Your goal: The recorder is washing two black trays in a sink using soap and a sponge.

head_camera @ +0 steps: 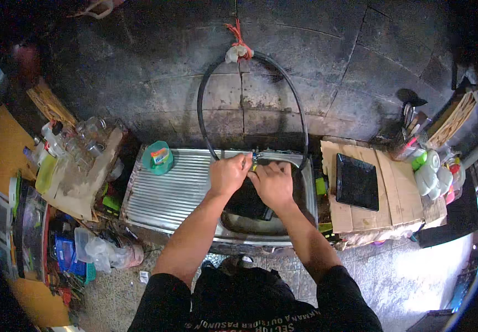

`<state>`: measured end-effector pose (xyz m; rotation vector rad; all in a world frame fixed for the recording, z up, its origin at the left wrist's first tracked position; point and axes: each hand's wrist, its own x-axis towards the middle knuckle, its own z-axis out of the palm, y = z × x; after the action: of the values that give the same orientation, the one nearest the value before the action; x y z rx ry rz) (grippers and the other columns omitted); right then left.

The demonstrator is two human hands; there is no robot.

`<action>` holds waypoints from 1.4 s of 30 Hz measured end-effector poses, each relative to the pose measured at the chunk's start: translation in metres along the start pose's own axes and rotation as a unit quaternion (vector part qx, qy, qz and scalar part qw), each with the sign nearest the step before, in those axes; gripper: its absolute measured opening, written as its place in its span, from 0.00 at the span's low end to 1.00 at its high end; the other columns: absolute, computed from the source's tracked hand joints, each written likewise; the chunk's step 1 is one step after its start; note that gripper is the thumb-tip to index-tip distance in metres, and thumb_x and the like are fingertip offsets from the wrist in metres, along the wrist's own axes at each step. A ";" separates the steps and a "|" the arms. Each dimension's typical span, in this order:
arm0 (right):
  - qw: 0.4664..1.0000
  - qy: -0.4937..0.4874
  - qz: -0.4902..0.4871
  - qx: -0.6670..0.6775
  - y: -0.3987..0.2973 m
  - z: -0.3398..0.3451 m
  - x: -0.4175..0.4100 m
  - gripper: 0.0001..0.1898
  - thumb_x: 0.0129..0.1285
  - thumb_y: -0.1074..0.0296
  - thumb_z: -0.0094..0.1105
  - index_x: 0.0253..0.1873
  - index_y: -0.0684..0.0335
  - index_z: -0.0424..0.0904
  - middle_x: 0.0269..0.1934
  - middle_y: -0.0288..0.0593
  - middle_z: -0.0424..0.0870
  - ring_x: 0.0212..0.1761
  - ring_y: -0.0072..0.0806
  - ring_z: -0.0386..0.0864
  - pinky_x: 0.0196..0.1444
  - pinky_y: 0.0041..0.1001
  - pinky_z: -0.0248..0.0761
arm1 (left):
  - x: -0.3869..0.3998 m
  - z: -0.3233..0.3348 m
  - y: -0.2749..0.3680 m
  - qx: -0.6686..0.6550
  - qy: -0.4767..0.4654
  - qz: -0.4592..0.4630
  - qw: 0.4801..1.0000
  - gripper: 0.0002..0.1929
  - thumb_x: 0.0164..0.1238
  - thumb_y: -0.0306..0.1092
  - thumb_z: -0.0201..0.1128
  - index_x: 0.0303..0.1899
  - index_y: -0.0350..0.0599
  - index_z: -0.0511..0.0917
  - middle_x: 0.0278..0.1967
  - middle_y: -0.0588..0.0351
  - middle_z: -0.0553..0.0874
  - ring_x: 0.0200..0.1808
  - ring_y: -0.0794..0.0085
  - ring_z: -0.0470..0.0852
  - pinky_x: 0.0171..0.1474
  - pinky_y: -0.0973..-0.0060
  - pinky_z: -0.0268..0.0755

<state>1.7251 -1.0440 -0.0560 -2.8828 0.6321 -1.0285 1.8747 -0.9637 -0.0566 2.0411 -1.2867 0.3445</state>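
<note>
My left hand (229, 173) is curled into a fist over the edge between the ribbed steel drainboard (176, 186) and the sink basin (247, 226). Beside it, my right hand (273, 182) bends its fingers over the back of the basin. A small yellow and metallic piece (254, 166) shows between the hands; what the fingers grip is hidden. A black hose (200, 103) loops up the wall, its left side passing down behind my left hand. White material and red string (239, 50) bind its top. Below my hands, the basin is very dark inside.
A teal bowl (156, 168) holding a printed packet (159, 156) stands on the drainboard. Right of the sink, a black tablet-like panel (357, 181) lies on cardboard (400, 199), near white bottles (432, 178). Glass jars (91, 128) crowd the left counter, with plastic containers (97, 249) below.
</note>
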 end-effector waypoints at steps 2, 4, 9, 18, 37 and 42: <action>0.994 -0.083 0.064 -0.003 0.000 0.010 -0.007 0.20 0.73 0.43 0.61 0.37 0.54 0.83 0.23 0.41 0.87 0.24 0.45 0.87 0.33 0.45 0.79 | -0.002 0.002 -0.002 -0.038 0.031 -0.006 0.999 0.21 0.78 0.49 0.64 0.26 0.46 0.81 0.18 0.45 0.82 0.22 0.47 0.84 0.26 0.53 0.73; 0.994 -0.046 0.098 0.020 0.000 0.012 -0.013 0.21 0.74 0.43 0.60 0.35 0.54 0.83 0.24 0.43 0.87 0.25 0.46 0.87 0.30 0.46 0.78 | -0.006 0.007 -0.009 -0.121 0.091 -0.053 0.987 0.18 0.77 0.45 0.66 0.28 0.44 0.80 0.18 0.49 0.82 0.19 0.56 0.83 0.25 0.61 0.69; 0.950 0.054 0.298 0.073 -0.004 -0.002 -0.018 0.28 0.79 0.41 0.53 0.29 0.59 0.78 0.25 0.55 0.83 0.28 0.58 0.82 0.31 0.51 0.72 | -0.013 0.013 -0.024 -0.264 0.094 -0.247 0.928 0.13 0.79 0.38 0.60 0.41 0.37 0.87 0.21 0.45 0.80 0.23 0.69 0.77 0.32 0.65 0.69; 0.880 0.119 0.431 0.159 -0.013 -0.015 -0.008 0.31 0.82 0.42 0.48 0.34 0.66 0.82 0.25 0.63 0.79 0.29 0.61 0.76 0.36 0.49 0.70 | -0.027 0.044 -0.068 -0.475 0.188 -0.458 0.728 0.18 0.76 0.44 0.57 0.35 0.37 0.82 0.33 0.56 0.84 0.38 0.67 0.78 0.47 0.66 0.68; 0.827 0.262 0.338 0.364 0.001 -0.010 -0.005 0.27 0.77 0.63 0.58 0.23 0.61 0.56 0.20 0.29 0.56 0.25 0.22 0.53 0.28 0.34 0.48 | -0.018 0.037 -0.034 -0.632 0.053 -0.469 0.614 0.12 0.76 0.40 0.56 0.45 0.43 0.83 0.33 0.59 0.81 0.32 0.68 0.79 0.36 0.67 0.70; 0.924 0.215 -0.034 0.315 0.028 -0.043 -0.006 0.17 0.54 0.66 0.64 0.19 0.61 0.65 0.17 0.43 0.65 0.20 0.45 0.65 0.28 0.41 0.55 | -0.038 -0.003 -0.019 -0.669 -0.260 -0.477 0.508 0.17 0.78 0.43 0.60 0.61 0.53 0.85 0.46 0.56 0.88 0.41 0.67 0.86 0.39 0.65 0.80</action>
<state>1.6841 -1.0626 -0.0296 -2.1462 0.1461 -1.5464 1.8732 -0.9305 -0.0833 1.0040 -0.1257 -1.4457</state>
